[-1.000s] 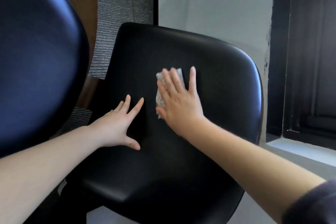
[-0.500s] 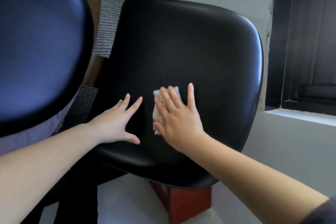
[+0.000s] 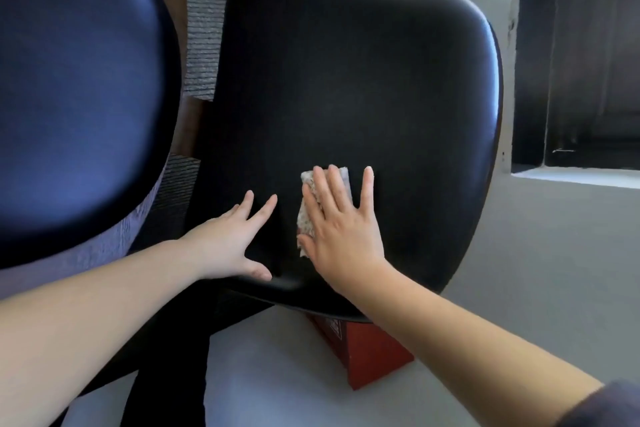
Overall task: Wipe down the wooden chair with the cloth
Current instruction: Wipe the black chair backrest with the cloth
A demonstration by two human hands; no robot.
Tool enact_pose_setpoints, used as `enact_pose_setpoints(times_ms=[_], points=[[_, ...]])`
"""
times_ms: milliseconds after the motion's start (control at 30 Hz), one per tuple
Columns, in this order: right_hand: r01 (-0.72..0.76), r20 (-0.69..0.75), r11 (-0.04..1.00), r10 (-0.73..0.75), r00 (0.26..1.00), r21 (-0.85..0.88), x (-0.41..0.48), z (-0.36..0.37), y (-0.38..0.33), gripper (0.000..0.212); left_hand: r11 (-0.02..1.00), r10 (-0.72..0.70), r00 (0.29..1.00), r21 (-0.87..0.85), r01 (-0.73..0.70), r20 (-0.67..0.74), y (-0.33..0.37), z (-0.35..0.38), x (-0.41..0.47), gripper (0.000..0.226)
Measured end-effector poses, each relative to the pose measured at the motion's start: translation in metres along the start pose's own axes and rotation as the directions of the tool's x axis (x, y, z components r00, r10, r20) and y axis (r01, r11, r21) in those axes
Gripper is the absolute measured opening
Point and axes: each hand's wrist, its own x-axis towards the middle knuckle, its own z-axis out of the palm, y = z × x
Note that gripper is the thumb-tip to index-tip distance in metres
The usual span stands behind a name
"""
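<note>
Chair (image 3: 346,80) pad: right hand (image 3: 341,232) flat, fingers straight, pressing cloth (image 3: 306,215) near lower edge. Left hand (image 3: 230,243) beside it, splayed, holding nothing. Bare pad above.

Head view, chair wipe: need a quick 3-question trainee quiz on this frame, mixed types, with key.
1. True or false: the right hand presses the speckled pale cloth flat against the black padded chair panel.
2. Pick one: the left hand is A) gripping the cloth, B) resting open on the panel beside the cloth, C) out of view.
3. Fill in: the hard-edged box below the panel's lower edge is ____ in colour.

Key: 1 true; 2 B; 3 red.
</note>
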Motion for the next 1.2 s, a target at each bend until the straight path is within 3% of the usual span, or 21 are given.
enact_pose_setpoints(times_ms=[100, 367, 567, 700, 833, 967, 1200], points=[[0.066, 0.047, 0.997, -0.067, 0.997, 0.038, -0.031, 0.01, -0.035, 0.074, 0.998, 0.014, 1.0, 0.055, -0.014, 0.007, 0.001, -0.003, -0.001, 0.122], [-0.008, 0.025, 0.992, 0.012, 1.0, -0.128, -0.087, 0.017, -0.023, 0.078, 0.988, 0.078, 0.992, 0.138, -0.064, -0.095, -0.004, 0.018, -0.011, 0.113], [-0.017, -0.053, 0.98, 0.007, 0.999, -0.196, -0.062, 0.027, -0.062, 0.077, 0.979, 0.089, 0.987, 0.196, -0.062, -0.134, -0.011, 0.032, -0.019, 0.107], [-0.038, -0.115, 0.963, 0.007, 0.993, -0.268, -0.087, 0.036, -0.051, 0.072, 0.961, 0.078, 0.991, 0.271, -0.047, -0.106, -0.008, 0.043, -0.03, 0.104], [-0.103, -0.181, 0.967, 0.061, 0.982, -0.231, -0.091, 0.04, -0.053, 0.067, 0.957, 0.049, 0.991, 0.29, -0.01, -0.128, 0.001, 0.05, -0.036, 0.098], [-0.045, -0.145, 0.954, 0.001, 0.989, -0.297, -0.066, 0.045, -0.088, 0.069, 0.947, 0.066, 0.985, 0.321, -0.011, -0.159, -0.006, 0.05, -0.036, 0.095], [-0.054, -0.188, 0.947, -0.007, 0.982, -0.317, -0.073, 0.055, -0.078, 0.066, 0.93, 0.124, 0.969, 0.366, -0.038, -0.215, -0.031, 0.066, -0.028, 0.098]])
